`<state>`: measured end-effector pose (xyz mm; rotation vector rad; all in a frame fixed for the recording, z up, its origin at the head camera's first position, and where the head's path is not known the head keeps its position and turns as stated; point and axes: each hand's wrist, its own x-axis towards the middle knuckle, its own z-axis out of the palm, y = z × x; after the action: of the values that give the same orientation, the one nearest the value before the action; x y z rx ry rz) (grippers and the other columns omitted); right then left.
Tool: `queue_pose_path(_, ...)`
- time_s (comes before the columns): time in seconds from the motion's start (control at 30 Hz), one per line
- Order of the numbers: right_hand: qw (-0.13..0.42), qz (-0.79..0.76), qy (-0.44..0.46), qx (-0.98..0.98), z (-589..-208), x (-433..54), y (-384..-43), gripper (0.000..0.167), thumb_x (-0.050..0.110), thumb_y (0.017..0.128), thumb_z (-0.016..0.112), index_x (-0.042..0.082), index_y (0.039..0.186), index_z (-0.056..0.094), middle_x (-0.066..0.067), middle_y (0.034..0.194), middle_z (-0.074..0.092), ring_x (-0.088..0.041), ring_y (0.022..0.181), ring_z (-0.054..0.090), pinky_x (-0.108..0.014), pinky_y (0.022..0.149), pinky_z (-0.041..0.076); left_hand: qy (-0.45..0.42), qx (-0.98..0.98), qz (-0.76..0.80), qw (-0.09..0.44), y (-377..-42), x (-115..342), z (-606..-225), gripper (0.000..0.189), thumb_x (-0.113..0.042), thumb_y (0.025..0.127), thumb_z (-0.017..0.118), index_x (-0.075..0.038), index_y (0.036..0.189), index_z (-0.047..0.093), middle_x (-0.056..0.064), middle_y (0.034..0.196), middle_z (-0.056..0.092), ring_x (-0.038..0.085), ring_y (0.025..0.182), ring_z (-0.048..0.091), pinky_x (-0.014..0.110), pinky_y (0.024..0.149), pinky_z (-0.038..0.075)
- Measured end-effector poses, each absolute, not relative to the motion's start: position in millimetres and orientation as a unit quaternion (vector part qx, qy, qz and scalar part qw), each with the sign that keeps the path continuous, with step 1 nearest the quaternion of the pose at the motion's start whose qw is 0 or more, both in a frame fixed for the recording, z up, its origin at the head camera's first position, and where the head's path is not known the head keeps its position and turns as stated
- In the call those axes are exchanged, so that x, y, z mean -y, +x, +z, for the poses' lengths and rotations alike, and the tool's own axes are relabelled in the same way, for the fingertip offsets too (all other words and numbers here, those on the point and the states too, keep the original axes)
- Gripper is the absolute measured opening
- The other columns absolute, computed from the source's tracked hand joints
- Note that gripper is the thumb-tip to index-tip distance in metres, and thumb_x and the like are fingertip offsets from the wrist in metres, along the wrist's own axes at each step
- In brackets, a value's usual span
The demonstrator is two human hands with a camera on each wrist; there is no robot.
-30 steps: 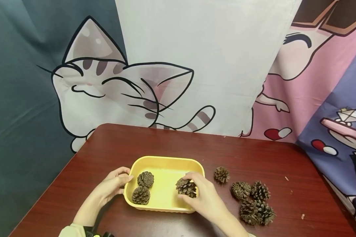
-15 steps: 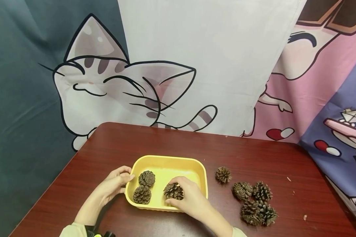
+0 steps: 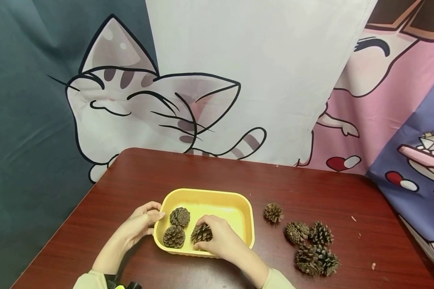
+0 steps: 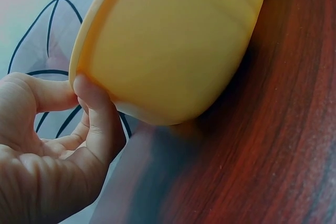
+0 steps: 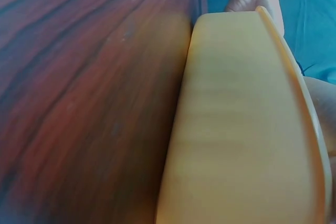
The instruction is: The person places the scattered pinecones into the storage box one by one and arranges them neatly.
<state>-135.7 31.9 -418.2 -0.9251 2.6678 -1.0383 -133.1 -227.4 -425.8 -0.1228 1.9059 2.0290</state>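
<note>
A yellow plastic basin (image 3: 217,196) sits on the table, its left rim pinched between the thumb and fingers of my left hand (image 3: 140,222). The left wrist view shows that pinch on the rim close up, with the left hand (image 4: 68,129) beside the basin's outer wall (image 4: 178,45). Inside the basin my right hand (image 3: 218,237) grips a pine cone (image 3: 201,233) from its right side. Two more pine cones, one behind (image 3: 180,217) and one in front (image 3: 174,237), lie at the basin's left end. In the right wrist view the basin's wall (image 5: 236,119) hides most of the right hand.
Right of the basin a single pine cone (image 3: 273,213) lies on the dark red table (image 3: 202,168). Farther right is a cluster of several pine cones (image 3: 308,259). A curtain printed with a cartoon cat (image 3: 130,100) hangs behind the table.
My right hand has carried its pine cone leftward and lower inside the basin, from the right end to close beside the two others. My left hand keeps its hold on the rim.
</note>
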Motion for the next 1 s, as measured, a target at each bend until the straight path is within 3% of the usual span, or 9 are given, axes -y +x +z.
queue_pose_path(0.23, 0.093, -0.33, -0.351, -0.872, -420.9, -20.7, -141.2, 0.044, 0.026, 0.073, 0.08, 0.013, 0.109, 0.06, 0.005, 0.108, 0.064, -0.011, 0.105, 0.058, -0.026, 0.091, 0.045, -0.046, -0.675, 0.715, 0.175, -132.8, 226.9, -424.2, 0.022, -0.009, 0.091, 0.054, 0.0, 0.105, 0.039, 0.003, 0.084, 0.059, 0.02, 0.083, 0.063, 0.039, 0.069, 0.054)
queue_pose_path(0.47, 0.123, -0.338, -0.338, -0.87, -426.4, -17.1, -145.6, 0.055, 0.035, 0.073, 0.079, 0.016, 0.12, 0.057, 0.006, 0.12, 0.06, -0.013, 0.115, 0.053, -0.029, 0.098, 0.042, -0.047, -0.671, 0.72, 0.172, -132.7, 226.9, -421.6, 0.021, -0.008, 0.09, 0.054, -0.001, 0.104, 0.04, 0.001, 0.083, 0.059, 0.018, 0.081, 0.063, 0.037, 0.068, 0.054)
queue_pose_path(1.0, 0.112, -0.312, -0.361, -0.872, -428.2, -19.1, -146.6, 0.063, 0.038, 0.075, 0.076, 0.012, 0.127, 0.051, 0.001, 0.125, 0.057, -0.015, 0.118, 0.051, -0.029, 0.1, 0.04, -0.051, -0.672, 0.719, 0.169, -132.1, 224.6, -422.5, 0.021, -0.008, 0.09, 0.055, -0.002, 0.103, 0.041, 0.001, 0.086, 0.059, 0.018, 0.082, 0.062, 0.036, 0.068, 0.054)
